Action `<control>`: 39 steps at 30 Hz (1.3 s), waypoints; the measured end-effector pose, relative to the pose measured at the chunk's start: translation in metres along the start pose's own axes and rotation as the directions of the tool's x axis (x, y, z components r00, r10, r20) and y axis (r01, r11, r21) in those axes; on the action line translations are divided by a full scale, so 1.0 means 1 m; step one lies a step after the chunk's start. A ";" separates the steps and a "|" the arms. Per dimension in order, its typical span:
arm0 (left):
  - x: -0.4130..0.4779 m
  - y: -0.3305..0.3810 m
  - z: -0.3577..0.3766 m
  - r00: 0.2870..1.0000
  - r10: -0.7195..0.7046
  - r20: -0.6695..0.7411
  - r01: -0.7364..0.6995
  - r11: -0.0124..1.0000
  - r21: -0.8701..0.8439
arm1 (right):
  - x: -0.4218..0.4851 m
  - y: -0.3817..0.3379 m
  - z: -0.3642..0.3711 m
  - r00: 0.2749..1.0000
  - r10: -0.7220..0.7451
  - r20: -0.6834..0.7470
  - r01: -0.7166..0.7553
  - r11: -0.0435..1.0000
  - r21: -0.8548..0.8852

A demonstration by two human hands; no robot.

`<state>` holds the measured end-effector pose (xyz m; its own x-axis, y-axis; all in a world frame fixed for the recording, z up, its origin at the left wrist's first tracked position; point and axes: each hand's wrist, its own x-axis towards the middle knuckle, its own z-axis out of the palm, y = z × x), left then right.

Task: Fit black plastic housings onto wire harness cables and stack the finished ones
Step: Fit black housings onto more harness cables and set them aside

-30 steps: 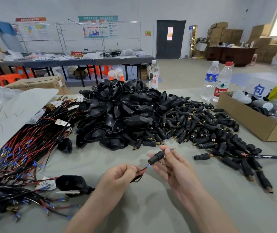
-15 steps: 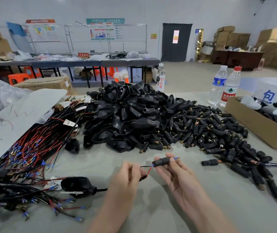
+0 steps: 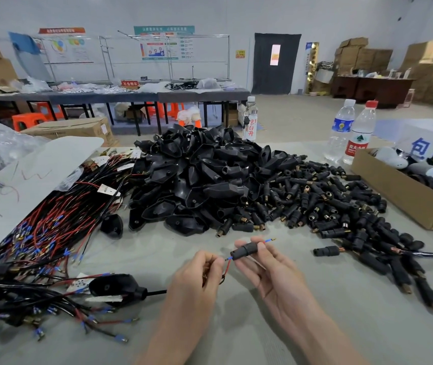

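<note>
Little is shifting since earlier: my right hand [image 3: 270, 275] is pinching the housing [image 3: 244, 251] in its fingers over the desk's [image 3: 383, 338] near edge, my left hand [image 3: 197, 275] pinching its red wire [image 3: 228, 266]. I'm judging threading nearly done; a seating pull is needed. Loose housings [image 3: 199, 180] are heaping mid-desk, cartons [image 3: 360, 56] behind.

1. The left hand [image 3: 195, 275], knuckles up and fingers curled, pinches thin wires [image 3: 228, 265] at its fingertips.
2. The right hand [image 3: 273, 272], palm up, holds a small black housing [image 3: 244, 251] between thumb and fingertips.
3. The left forearm [image 3: 173, 333] and right forearm [image 3: 315, 335] converge from the lower edge.
</note>
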<state>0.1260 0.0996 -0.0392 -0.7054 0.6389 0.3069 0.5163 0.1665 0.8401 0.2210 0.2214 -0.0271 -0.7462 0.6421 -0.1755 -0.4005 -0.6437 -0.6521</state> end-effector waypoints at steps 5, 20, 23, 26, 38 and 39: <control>-0.002 -0.004 0.005 0.999 0.012 -0.039 -0.012 1.000 0.005 | -0.003 0.007 0.003 0.999 -0.020 0.036 0.022 0.998 -0.064; 0.000 -0.009 0.002 0.998 0.032 -0.061 -0.037 0.995 -0.089 | -0.001 0.013 0.005 0.998 0.058 0.008 -0.058 0.994 0.091; 0.001 -0.008 0.000 0.995 0.017 -0.094 -0.031 0.989 -0.148 | 0.002 0.014 0.005 0.998 0.063 -0.003 -0.062 0.991 0.115; 0.001 -0.008 0.002 0.997 0.054 -0.063 -0.062 0.991 -0.118 | 0.001 0.016 0.006 0.996 0.088 0.007 -0.088 0.987 0.131; 0.005 -0.015 0.005 0.997 0.074 0.005 -0.073 0.994 -0.079 | 0.002 0.012 0.002 0.997 0.075 0.000 -0.074 0.986 0.146; 0.005 -0.017 0.005 0.998 0.069 0.015 -0.067 0.995 -0.078 | 0.002 0.012 0.002 0.997 0.077 -0.002 -0.076 0.987 0.143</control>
<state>0.1159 0.1040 -0.0537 -0.6611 0.6597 0.3574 0.5235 0.0644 0.8496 0.2136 0.2144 -0.0336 -0.7741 0.5911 -0.2267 -0.4142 -0.7437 -0.5248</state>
